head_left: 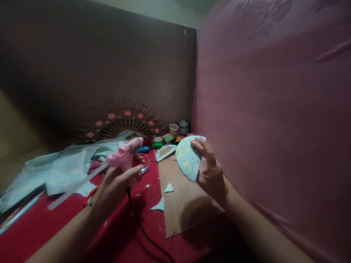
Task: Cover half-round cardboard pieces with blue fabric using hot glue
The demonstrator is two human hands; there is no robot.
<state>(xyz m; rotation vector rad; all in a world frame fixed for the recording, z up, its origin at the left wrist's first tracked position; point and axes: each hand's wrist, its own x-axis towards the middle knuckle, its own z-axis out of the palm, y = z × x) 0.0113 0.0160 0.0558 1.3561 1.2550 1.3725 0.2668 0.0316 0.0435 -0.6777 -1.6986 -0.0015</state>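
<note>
My left hand (116,184) is wrapped round the handle of a pink glue gun (124,155), its nozzle pointing up and to the right. A long translucent glue stick (79,186) sticks out of the gun's back end, and a dark cord (142,228) hangs from the grip. In my right hand (212,171) is a half-round piece covered in light blue fabric with yellow flowers (188,159), pinched by its straight edge and raised above a brown board (189,204). A second half-round piece with a fabric-covered rim (166,152) lies at the board's far end.
Fabric scraps (169,188) lie on the board and the red cloth (123,226). Pale blue fabric (68,164) and red-handled scissors (90,195) are at left. Behind stand a flower-trimmed fan of sticks (127,115), small coloured packets (157,144) and a jar (183,126). A pink-draped wall (274,109) rises at right.
</note>
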